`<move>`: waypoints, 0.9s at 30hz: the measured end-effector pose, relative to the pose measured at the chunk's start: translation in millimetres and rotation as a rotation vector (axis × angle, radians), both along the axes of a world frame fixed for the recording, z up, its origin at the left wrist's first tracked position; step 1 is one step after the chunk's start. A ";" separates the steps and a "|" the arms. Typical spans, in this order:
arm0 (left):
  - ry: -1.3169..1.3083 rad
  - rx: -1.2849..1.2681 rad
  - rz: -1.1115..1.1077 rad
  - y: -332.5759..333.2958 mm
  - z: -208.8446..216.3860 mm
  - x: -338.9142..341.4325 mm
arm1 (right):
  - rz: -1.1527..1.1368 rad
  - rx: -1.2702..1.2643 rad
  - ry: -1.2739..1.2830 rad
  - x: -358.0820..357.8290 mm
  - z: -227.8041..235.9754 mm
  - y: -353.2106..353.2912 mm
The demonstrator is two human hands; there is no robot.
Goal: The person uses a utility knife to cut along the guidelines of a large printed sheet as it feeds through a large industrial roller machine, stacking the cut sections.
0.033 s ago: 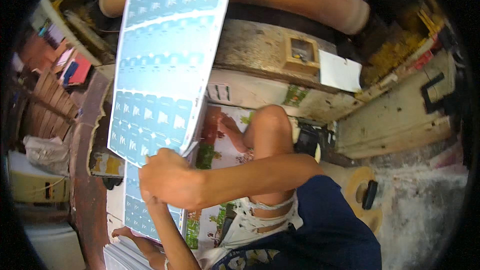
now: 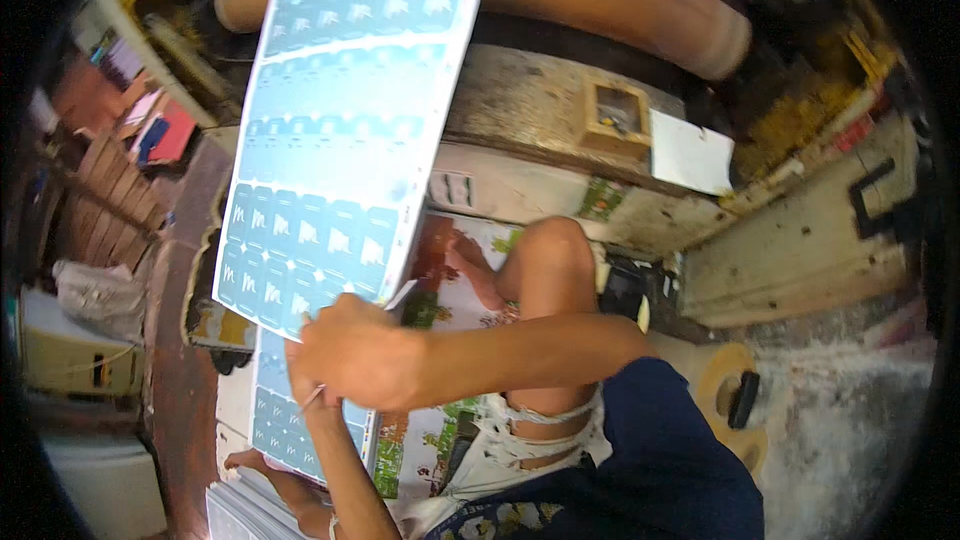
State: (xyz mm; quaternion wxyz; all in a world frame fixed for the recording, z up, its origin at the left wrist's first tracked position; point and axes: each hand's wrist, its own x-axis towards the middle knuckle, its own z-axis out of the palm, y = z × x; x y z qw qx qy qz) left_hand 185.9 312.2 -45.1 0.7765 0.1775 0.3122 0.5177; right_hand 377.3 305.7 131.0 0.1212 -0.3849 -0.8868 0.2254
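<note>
A large printed sheet [image 2: 330,150] with rows of blue label shapes slopes up and away from me. My right hand [image 2: 355,352] is closed at its near edge. My left hand [image 2: 310,385] is tucked beneath the right one, touching or nearly touching it, and its fingers are mostly hidden. A thin pale line crosses near the left wrist; I cannot tell what it is. Below the raised sheet lie more blue printed sheets [image 2: 285,430], in what looks like a stack beside my leg.
An orange-brown roller [image 2: 620,0] spans the far side. Before it, a worn ledge holds a small wooden box [image 2: 612,112] and a white sheet [image 2: 692,152]. Pale stacked sheets [image 2: 245,515] stand at the lower left. Large tape-like rolls [image 2: 728,380] lie at the right.
The whole view has shifted slightly, so most things sit a little farther right. Both hands stay together at the sheet's near edge, and the thin pale line by the left wrist now shows.
</note>
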 end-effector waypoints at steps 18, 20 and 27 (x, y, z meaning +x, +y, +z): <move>0.420 0.044 0.241 -69.1 31.7 19.4 | -0.970 0.053 0.275 267.7 100.8 -38.2; 0.409 0.036 0.227 -77.3 25.5 15.2 | -1.139 -0.030 0.314 279.6 111.1 -57.0; 0.530 -0.020 0.220 -95.6 20.4 1.2 | -1.347 0.126 0.451 281.8 105.6 -54.8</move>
